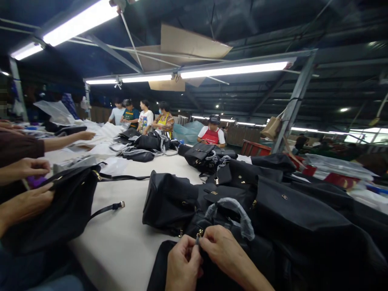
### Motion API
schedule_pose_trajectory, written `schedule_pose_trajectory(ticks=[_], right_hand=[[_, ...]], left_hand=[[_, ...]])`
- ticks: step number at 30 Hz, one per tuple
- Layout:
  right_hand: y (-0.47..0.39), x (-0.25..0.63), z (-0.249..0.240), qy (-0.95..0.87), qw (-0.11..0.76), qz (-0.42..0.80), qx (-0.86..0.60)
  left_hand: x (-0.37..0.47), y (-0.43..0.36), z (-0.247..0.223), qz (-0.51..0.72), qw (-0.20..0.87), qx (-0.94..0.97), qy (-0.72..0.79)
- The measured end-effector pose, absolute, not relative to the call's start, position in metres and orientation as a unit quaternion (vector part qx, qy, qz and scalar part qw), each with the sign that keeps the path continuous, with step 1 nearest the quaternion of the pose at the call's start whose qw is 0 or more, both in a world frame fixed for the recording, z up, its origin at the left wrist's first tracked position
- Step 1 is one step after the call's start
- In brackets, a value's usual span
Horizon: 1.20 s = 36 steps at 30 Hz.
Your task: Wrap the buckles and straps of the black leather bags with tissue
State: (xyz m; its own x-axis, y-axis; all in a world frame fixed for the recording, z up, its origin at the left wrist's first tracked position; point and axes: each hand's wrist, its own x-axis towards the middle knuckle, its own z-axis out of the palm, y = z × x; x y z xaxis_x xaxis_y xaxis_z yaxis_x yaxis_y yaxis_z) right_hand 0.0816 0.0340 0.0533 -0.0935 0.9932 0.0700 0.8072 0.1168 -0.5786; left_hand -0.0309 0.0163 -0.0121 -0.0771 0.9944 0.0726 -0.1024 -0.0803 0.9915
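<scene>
Low in the middle of the head view, my left hand (184, 260) and my right hand (222, 246) meet with fingertips pinched together. Between them is a small greyish piece (198, 240), held just under a gold metal fitting (199, 233); it looks like a zipper pull, partly wrapped, though the fingers hide most of it. The fitting belongs to a black bag (194, 222) lying right under my hands. A top handle (242, 218) wrapped in clear plastic arches beyond my right hand.
Black bags (291, 202) are heaped along the right of the pale table (127, 234). At left, a co-worker's hands (27, 206) hold another black bag (69, 206), its buckled strap (112, 207) trailing on the table. White wrapping (106, 133) and several people are farther back.
</scene>
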Motion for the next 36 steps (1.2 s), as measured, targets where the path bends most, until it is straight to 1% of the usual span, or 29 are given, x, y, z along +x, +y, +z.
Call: schedule_pose_trajectory(ticks=[9, 12, 15, 17, 19, 21, 23, 25, 27, 31, 36], right_hand=[[0.034, 0.08, 0.051, -0.701, 0.223, 0.188, -0.65], [0.035, 0.079, 0.052, -0.7, 0.222, 0.186, -0.653], [0.036, 0.079, 0.051, -0.7, 0.224, 0.183, -0.653], [0.036, 0.08, 0.05, -0.698, 0.226, 0.187, -0.653], [0.035, 0.082, 0.05, -0.695, 0.228, 0.198, -0.653], [0.033, 0.083, 0.048, -0.692, 0.234, 0.217, -0.648], [0.032, 0.084, 0.046, -0.69, 0.242, 0.239, -0.638], [0.032, 0.084, 0.043, -0.688, 0.25, 0.263, -0.629], [0.032, 0.083, 0.038, -0.682, 0.255, 0.286, -0.623], [0.029, 0.082, 0.034, -0.666, 0.268, 0.324, -0.617], [0.023, 0.077, 0.037, -0.637, 0.277, 0.362, -0.622]], left_hand=[[-0.031, 0.016, -0.019, 0.576, 0.476, 0.468, 0.472], [-0.028, 0.014, -0.023, 0.624, 0.395, 0.476, 0.477], [-0.027, 0.012, -0.025, 0.686, 0.304, 0.489, 0.445], [-0.029, 0.013, -0.023, 0.688, 0.301, 0.489, 0.443], [-0.034, 0.016, -0.019, 0.642, 0.365, 0.487, 0.467], [-0.041, 0.02, -0.014, 0.573, 0.496, 0.453, 0.47], [-0.047, 0.024, -0.009, 0.526, 0.624, 0.381, 0.434], [-0.049, 0.027, -0.009, 0.515, 0.693, 0.306, 0.4], [-0.048, 0.028, -0.012, 0.526, 0.711, 0.272, 0.379], [-0.042, 0.027, -0.019, 0.555, 0.697, 0.296, 0.345], [-0.042, 0.023, -0.01, 0.556, 0.709, 0.237, 0.363]])
